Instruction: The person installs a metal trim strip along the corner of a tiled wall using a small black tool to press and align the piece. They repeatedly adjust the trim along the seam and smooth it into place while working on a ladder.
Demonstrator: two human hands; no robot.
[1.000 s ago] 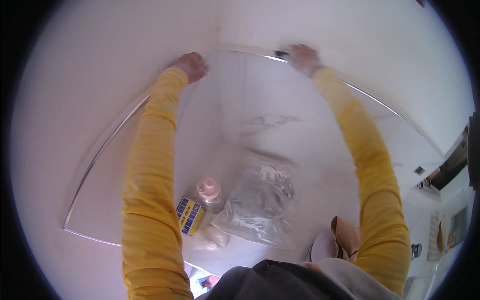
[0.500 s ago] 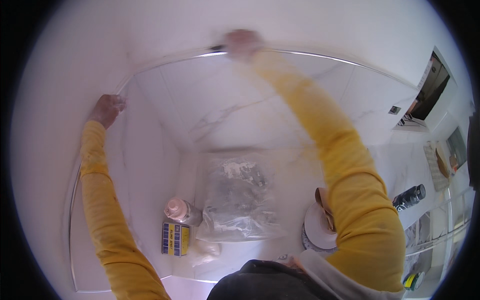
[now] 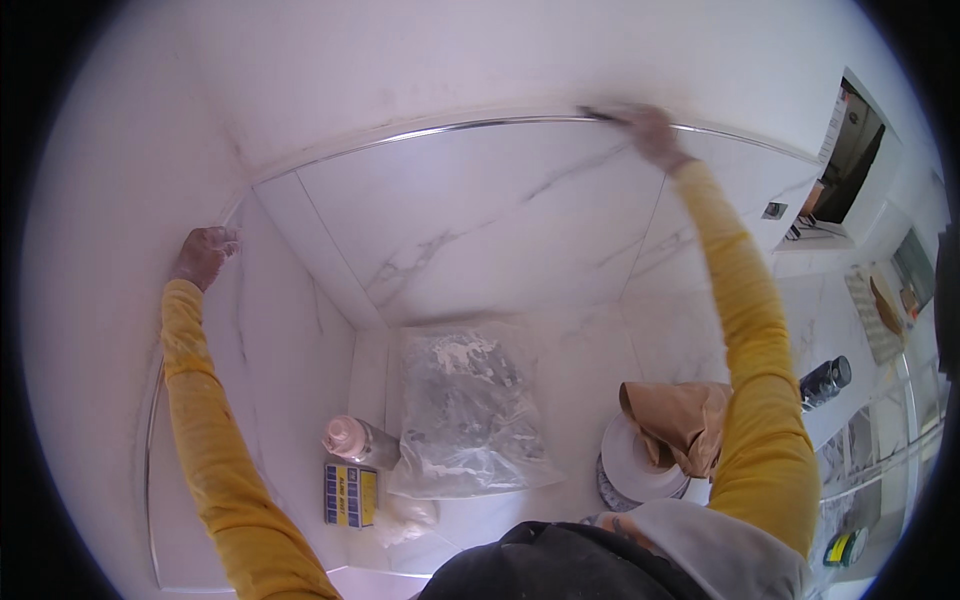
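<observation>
Metal trim [image 3: 500, 121] caps the wall tiles [image 3: 480, 190]. Right grip [image 3: 655, 138] holds a dark, blurred tool [image 3: 598, 114] against or just beside it; left grip's [image 3: 203, 256] contents cannot be determined. Steady, even pressure along the trim seems advisable.

Soft hazy light, dark vignetted corners, blur at the right grip [image 3: 650, 135]
</observation>
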